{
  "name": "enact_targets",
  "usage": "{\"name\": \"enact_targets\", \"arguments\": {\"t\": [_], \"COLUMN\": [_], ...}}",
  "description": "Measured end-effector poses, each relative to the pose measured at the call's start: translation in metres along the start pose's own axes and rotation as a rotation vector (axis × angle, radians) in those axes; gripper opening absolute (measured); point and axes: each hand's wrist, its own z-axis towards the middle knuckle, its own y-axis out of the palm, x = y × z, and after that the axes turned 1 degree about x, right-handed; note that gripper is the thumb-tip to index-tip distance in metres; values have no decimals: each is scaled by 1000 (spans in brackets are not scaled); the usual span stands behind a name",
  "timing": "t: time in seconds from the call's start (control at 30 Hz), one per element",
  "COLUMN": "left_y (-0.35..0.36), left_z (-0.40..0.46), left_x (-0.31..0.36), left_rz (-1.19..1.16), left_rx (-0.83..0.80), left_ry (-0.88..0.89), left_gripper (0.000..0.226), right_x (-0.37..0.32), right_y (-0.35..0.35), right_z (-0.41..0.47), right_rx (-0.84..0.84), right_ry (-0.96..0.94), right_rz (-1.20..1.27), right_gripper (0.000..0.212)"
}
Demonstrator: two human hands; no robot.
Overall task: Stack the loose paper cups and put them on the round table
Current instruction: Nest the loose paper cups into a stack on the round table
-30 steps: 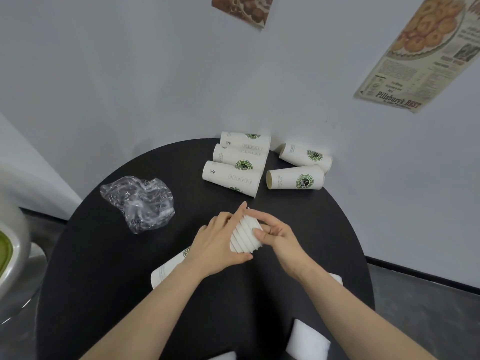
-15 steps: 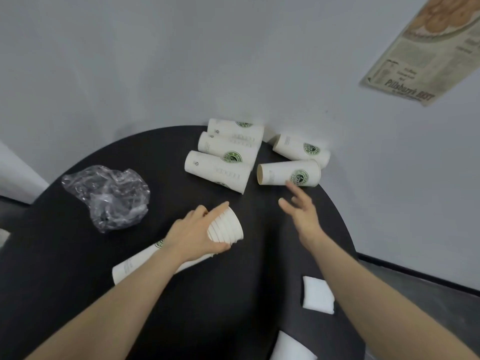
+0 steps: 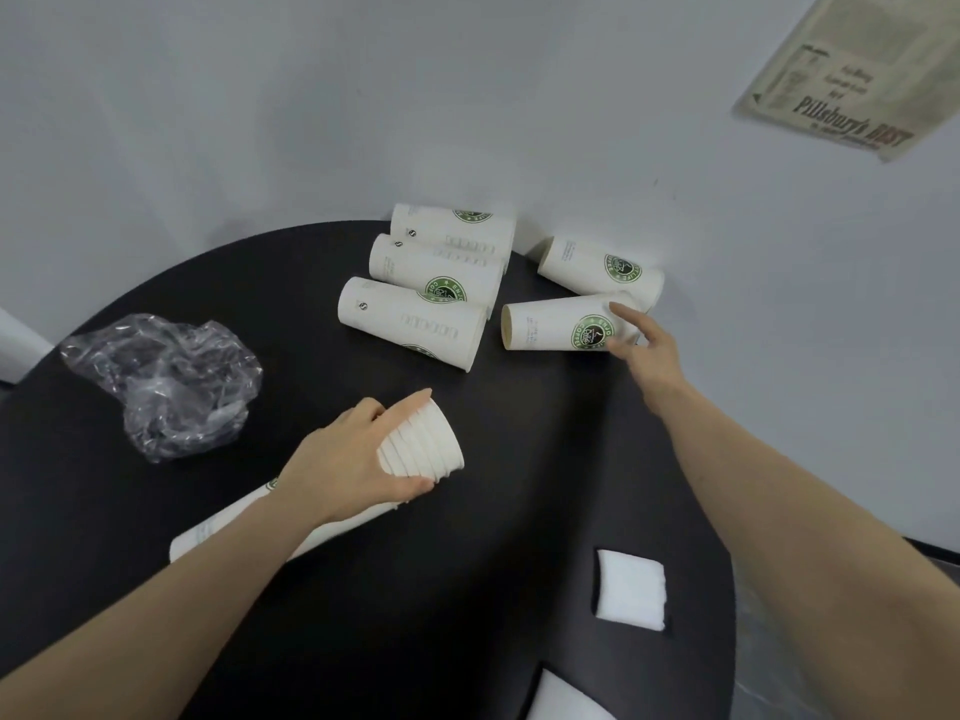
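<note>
From the head camera, the round black worktop (image 3: 509, 589) sat pushed close to a pale wall, its far edge crowded there by five loose cups lying on their sides. The left hand (image 3: 353, 470) had its fingers curled round a stack of nested cups (image 3: 423, 449) lying on its side near the middle of the worktop. The right hand (image 3: 647, 348) reached out with fingers spread and relaxed, the fingertips touching the nearest loose cup (image 3: 556, 324), whose green round badge read "ENJOY" and "COFFEE". Dark surface lay bare between the two hands. A crumpled clear plastic bag (image 3: 166, 381) lay toward the left edge, and a white pad (image 3: 631, 589) toward the right edge. A newspaper sheet (image 3: 857, 80) on the wall read "Pillsbury's BEST".
</note>
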Motion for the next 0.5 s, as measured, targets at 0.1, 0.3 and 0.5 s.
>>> {"name": "enact_targets", "arguments": {"t": [0.1, 0.3, 0.5], "left_y": [0, 0, -6], "left_z": [0, -4, -6], "left_x": [0, 5, 9], "left_rz": [-9, 24, -37], "left_rx": [-21, -19, -43], "left_ry": [-1, 0, -25], "left_gripper": [93, 94, 95], "right_x": [0, 5, -1], "right_y": [0, 0, -14], "right_z": [-5, -26, -56], "right_rx": [16, 52, 67], "right_ry": [27, 152, 162], "right_rz": [70, 211, 266], "right_gripper": [48, 37, 45]}}
